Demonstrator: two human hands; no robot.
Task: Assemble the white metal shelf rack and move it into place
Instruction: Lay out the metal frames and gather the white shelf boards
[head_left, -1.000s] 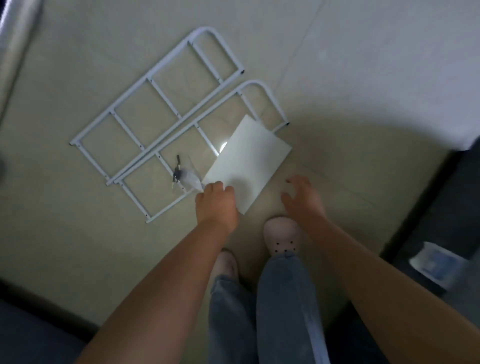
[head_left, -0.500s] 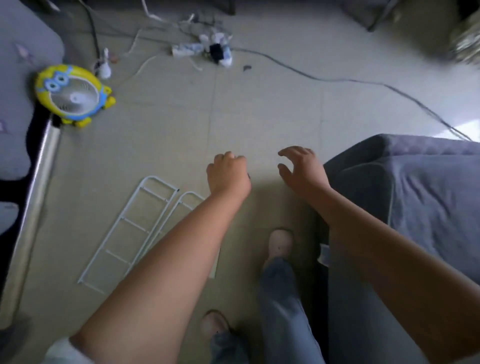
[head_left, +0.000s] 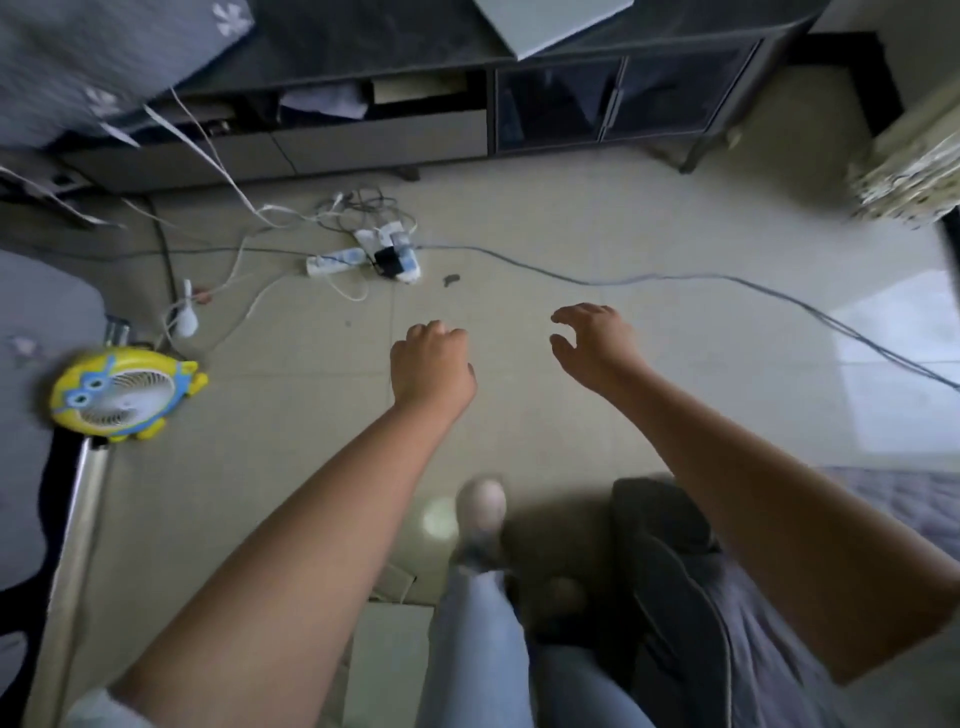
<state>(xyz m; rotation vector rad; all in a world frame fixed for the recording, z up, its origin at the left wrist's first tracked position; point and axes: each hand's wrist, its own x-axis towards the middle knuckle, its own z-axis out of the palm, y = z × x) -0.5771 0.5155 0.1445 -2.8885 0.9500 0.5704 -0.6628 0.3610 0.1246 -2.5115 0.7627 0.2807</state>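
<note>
The white rack frames are out of view. A white flat sheet (head_left: 387, 667) lies low in the head view, partly hidden under my left forearm. My left hand (head_left: 432, 366) hovers above the bare tile floor with its fingers curled into a fist; a small dark spot shows at its thumb side, and I cannot tell what it is. My right hand (head_left: 592, 345) is beside it to the right, with fingers spread and loosely bent, holding nothing. My legs in jeans and one light shoe (head_left: 480, 501) are below.
A yellow and blue fan (head_left: 122, 392) lies at the left beside a metal tube (head_left: 78, 535). A power strip (head_left: 363, 257) with tangled cords sits ahead, and a grey cable (head_left: 675, 278) crosses the floor. A dark low cabinet (head_left: 519, 104) lines the back; grey upholstery (head_left: 727, 597) is at the lower right.
The view swung up from the floor parts toward the cabinet. The rack frames left the view. My left hand let go of the white sheet, and both hands rose forward.
</note>
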